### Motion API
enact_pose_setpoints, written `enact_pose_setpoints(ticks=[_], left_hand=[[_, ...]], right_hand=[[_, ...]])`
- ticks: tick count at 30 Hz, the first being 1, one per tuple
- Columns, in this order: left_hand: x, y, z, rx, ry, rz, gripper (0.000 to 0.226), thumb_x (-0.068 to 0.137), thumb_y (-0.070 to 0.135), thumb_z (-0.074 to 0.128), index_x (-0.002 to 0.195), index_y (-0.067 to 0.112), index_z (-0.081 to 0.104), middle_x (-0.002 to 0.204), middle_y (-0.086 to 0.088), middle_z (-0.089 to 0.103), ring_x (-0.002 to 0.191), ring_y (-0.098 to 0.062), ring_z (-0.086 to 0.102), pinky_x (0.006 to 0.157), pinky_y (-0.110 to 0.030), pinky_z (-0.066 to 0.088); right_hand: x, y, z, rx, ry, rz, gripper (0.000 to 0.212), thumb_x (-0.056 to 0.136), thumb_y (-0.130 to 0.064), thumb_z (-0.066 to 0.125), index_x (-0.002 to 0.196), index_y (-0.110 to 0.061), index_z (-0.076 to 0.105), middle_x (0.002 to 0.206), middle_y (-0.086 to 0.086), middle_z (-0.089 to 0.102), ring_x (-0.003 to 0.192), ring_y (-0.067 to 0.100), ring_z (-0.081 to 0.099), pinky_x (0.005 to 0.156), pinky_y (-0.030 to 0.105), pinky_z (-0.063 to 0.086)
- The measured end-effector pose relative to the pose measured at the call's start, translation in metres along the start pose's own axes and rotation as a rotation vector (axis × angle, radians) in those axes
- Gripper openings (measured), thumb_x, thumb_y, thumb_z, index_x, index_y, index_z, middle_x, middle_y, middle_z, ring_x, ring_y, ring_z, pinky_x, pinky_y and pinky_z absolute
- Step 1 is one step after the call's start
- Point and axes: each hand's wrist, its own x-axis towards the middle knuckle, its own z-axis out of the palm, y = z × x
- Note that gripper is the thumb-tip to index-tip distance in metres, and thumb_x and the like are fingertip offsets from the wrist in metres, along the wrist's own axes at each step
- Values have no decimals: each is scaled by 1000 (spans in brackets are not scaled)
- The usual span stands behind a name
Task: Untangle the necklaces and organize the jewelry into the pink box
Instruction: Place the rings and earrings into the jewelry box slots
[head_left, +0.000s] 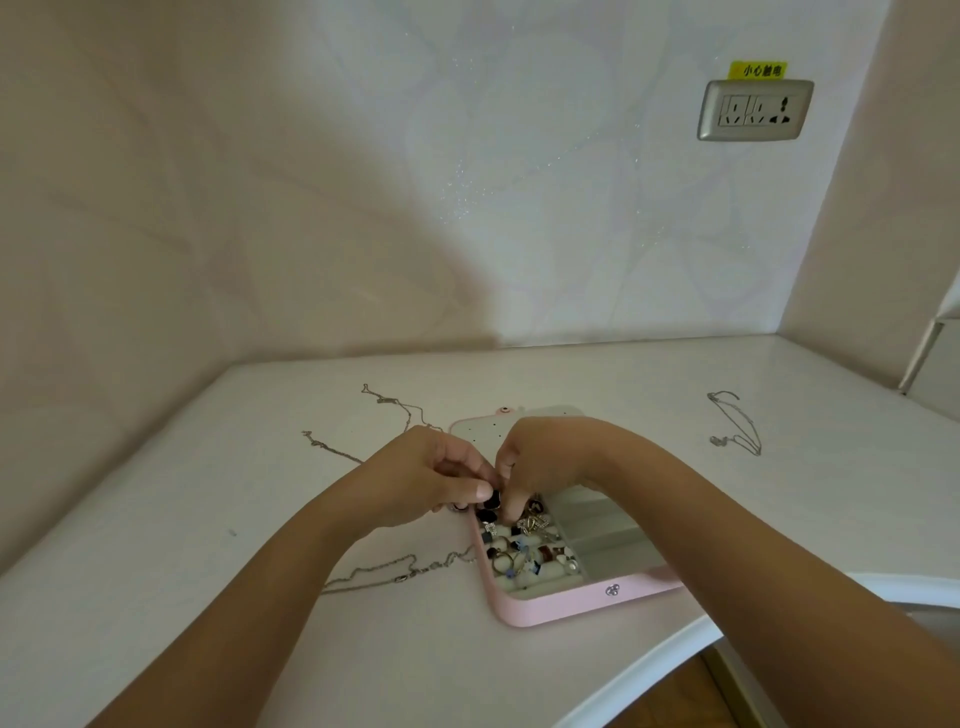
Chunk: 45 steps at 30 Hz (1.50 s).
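Observation:
The pink box (561, 608) lies open on the white table, its left compartments full of rings and earrings (524, 551). My left hand (431, 473) and my right hand (540, 462) meet over the box's far left corner. Both pinch a small dark piece of jewelry (492, 500) between their fingertips. Thin silver chains lie on the table: one behind my left hand (395, 405), one to its left (332, 447), one in front of the box's left side (400, 571). A separate silver necklace (737, 426) lies far right.
The table (208, 597) ends in a curved white edge at the lower right, with wooden floor below. Walls close it in behind and on both sides. A wall socket (756, 110) with a yellow label sits high on the right.

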Motion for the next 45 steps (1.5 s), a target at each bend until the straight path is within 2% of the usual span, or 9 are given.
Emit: enact_pose_setpoints(ticks=[10,16,21,28,32,35,38,41,45], left_hand=[[3,-2,3,36,-32,48,20,85,2,66,81,22,69,77,4,72,72,-5,65,68,-16,48],[3,4,-1,-84,124,55,18,84,0,67,79,12,54,79,-8,72,57,-4,55,51,-12,38],[2,10,5,-171,248,40,7,83,6,69,83,8,63,73,-3,72,57,-7,56,50,-16,43],[1,16,11,-928,212,-145,13,82,3,61,93,-1,67,75,-6,71,63,-8,66,57,-14,54],[0,19,17,-1037,188,-190,10,83,6,61,89,1,67,73,-5,70,61,-8,66,55,-15,54],[0,18,18,-928,239,-146,8,82,8,63,86,3,68,71,-5,68,58,-6,63,53,-14,52],[0,15,10,-467,332,-17,5,81,10,69,83,9,73,69,-1,70,57,-4,58,55,-14,49],[-2,15,1,-78,199,53,11,82,7,70,79,16,77,66,2,70,55,-1,55,55,-11,44],[-4,14,1,103,18,20,17,82,14,72,77,29,77,80,3,75,72,-8,64,67,-16,51]], right_hand=[[-1,12,0,147,26,-11,18,70,-23,80,68,-29,63,86,-5,64,105,21,61,85,29,44],[-14,19,-10,415,154,-97,11,72,-24,81,78,-17,76,66,-8,60,72,9,50,67,24,38],[-15,18,-7,461,303,-92,10,72,-22,81,67,-19,73,41,-15,48,49,2,41,50,17,30],[-13,21,19,849,639,-222,10,74,-22,80,69,-21,72,67,-3,68,57,5,51,58,15,42],[-10,19,31,924,748,-259,17,74,-16,80,66,-27,71,64,-6,68,55,4,52,57,15,44],[-12,22,32,905,743,-290,13,73,-17,81,69,-26,72,67,-5,68,57,3,53,58,14,44],[-16,32,30,753,732,-300,2,78,-25,77,77,-25,75,74,-10,67,64,-2,56,61,10,42],[-19,50,29,618,753,-232,6,85,-29,70,82,-26,75,82,-13,68,75,-2,59,66,9,42],[-18,69,36,531,701,-146,11,89,-25,63,85,-27,73,86,-15,66,83,1,59,68,6,40]])
